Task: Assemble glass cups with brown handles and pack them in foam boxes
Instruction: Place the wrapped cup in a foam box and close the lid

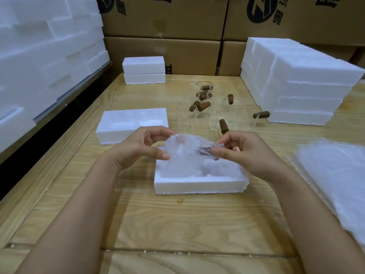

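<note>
We hold the wrapped cup (pixel 187 153) between both hands, just above the open foam box (pixel 197 186). Our left hand (pixel 144 147) pinches the wrap at its 9 o'clock end. Our right hand (pixel 243 153) pinches the 3 o'clock end, where the brown handle (pixel 204 152) shows through. The bundle's long axis therefore runs 9 to 3, with the handle pointing to 3. The box's hollow lies right beneath, toward 6 o'clock, about equally near both hands. We judge that lowering it in comes next.
</note>
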Motion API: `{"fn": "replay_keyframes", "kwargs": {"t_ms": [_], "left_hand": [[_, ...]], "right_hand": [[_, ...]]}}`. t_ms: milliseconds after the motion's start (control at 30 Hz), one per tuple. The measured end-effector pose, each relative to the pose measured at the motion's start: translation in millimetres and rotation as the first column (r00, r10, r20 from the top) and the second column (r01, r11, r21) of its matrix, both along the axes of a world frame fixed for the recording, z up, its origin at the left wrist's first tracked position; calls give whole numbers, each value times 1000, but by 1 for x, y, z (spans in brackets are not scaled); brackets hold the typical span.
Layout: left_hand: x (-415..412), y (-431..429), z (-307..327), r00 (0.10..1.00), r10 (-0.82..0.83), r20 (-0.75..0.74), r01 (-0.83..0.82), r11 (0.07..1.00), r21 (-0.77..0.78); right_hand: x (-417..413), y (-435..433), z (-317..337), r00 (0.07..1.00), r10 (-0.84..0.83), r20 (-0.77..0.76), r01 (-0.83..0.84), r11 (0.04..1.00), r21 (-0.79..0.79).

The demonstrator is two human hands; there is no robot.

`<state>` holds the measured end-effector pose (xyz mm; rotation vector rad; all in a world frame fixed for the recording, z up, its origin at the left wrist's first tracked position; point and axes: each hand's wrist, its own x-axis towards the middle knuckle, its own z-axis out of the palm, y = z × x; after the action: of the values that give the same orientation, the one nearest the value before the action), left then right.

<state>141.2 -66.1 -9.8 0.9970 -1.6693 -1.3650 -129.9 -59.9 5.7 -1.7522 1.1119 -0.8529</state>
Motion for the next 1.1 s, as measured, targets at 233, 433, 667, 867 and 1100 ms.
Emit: {"fn": "replay_keyframes", "kwargs": {"t_ms": [233,433,667,867,1100], "left_hand": [[1,-2,-6,998,-16,55,16,1000,7],[-4,-6,-9,995,47,85,-46,999,-10],[-23,-2,-8,989,31,-143,-11,990,139],[-34,-5,-16,976,219,-10,-218,974,55],[-35,2,-12,976,218,13,-218,976,20]], "right_hand": [[2,-4,-11,994,-27,-104,20,997,-70],[3,-8,-17,980,-121,-158,100,986,-136],[11,-4,-17,957,-208,-200,161,960,-230],[12,-3,-17,950,-241,-200,199,957,-211],[8,-4,-19,947,-234,-220,182,955,-235]]}}
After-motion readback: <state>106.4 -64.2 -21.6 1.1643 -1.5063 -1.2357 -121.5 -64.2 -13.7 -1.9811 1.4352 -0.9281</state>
